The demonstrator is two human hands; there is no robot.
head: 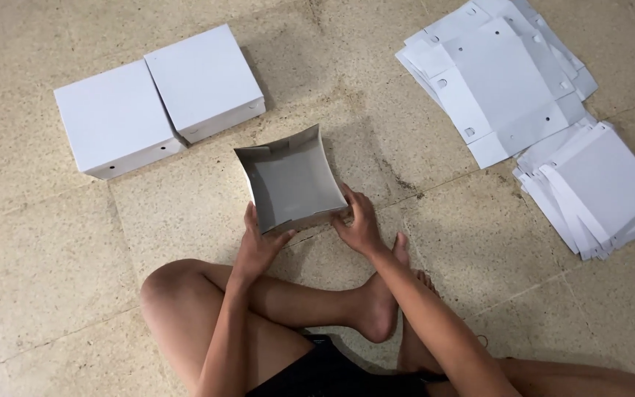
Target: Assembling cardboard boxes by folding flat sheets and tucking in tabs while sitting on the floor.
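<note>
An open grey-white cardboard box tray (289,179) stands on the tiled floor in front of my crossed legs, its walls folded up. My left hand (257,244) grips its near left corner, fingers wrapped on the wall. My right hand (357,222) presses on the near right corner. Both hands are on the near wall of the box.
Two closed white boxes (117,117) (206,79) lie side by side at the upper left. Two stacks of flat white box blanks (501,73) (597,187) lie at the upper right. My bare foot (380,301) rests just behind the box.
</note>
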